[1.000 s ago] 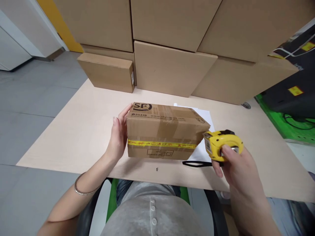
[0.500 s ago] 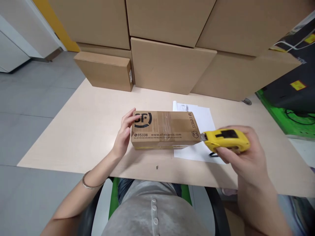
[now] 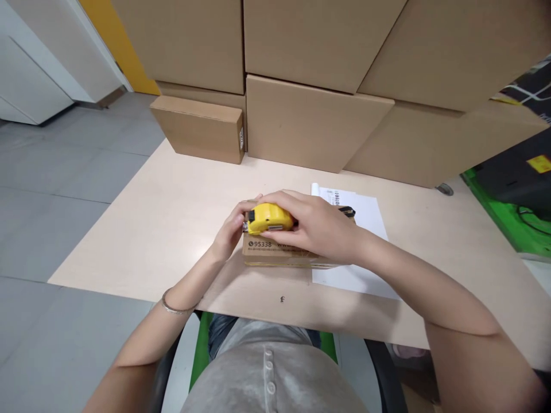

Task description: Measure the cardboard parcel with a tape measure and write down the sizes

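Observation:
A yellow tape measure [image 3: 271,218] is in my right hand [image 3: 322,223], whose fingers are wrapped round its case. The case lies over the top of a brown cardboard box [image 3: 258,257] with black print, its metal hook at the box's left end. My left hand [image 3: 230,232] holds that left end, fingers bent over the corner and thumb close to the hook. My right hand and forearm hide much of the box top. A black wrist strap [image 3: 348,211] shows behind my right hand.
A white printed sheet [image 3: 370,229] lies partly under the box on the wooden table [image 3: 129,229]. Large cardboard boxes [image 3: 310,126] are stacked along the back, with a smaller flat box [image 3: 200,129] at the left. Dark equipment [image 3: 512,183] stands on green at the right.
My right hand has carried the tape measure from the box's right end leftward across its top to the left end. My left hand has stayed at the left end. The view has shifted slightly.

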`<state>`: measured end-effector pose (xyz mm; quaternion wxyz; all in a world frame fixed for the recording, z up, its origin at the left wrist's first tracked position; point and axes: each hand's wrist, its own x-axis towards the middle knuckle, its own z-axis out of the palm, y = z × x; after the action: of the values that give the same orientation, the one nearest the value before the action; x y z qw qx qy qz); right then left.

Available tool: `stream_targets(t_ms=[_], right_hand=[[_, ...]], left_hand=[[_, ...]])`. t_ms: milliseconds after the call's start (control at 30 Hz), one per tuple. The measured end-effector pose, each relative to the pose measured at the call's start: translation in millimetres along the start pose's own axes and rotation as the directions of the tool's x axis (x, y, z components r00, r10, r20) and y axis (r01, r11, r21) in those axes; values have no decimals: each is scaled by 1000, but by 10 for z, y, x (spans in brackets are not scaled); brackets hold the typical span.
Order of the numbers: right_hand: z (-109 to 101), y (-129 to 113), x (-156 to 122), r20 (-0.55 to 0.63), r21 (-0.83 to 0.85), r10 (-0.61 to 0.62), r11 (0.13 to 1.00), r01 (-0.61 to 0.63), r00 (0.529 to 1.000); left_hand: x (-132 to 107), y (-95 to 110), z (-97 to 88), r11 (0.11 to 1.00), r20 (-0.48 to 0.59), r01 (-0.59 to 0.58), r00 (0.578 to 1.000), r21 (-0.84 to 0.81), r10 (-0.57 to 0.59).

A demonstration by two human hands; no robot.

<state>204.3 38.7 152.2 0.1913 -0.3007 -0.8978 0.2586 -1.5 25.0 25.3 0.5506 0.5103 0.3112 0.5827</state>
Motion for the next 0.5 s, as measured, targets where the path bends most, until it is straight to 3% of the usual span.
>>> stream_targets(t_ms=[167,333,500], right_hand=[[-274,286,-569,-119,-2,118,993,-119,986],[-520,600,-1305,-263,72,342,940,-335,902],[-556,681,-1551,-299,137,422,907,-399,856]], left_hand=[[30,-125,-142,997,84,-54,995,59,49],[45,-148,-217,991,151,-88,986,96,73],[58,-158,-261,988,179,-121,979,97,102]])
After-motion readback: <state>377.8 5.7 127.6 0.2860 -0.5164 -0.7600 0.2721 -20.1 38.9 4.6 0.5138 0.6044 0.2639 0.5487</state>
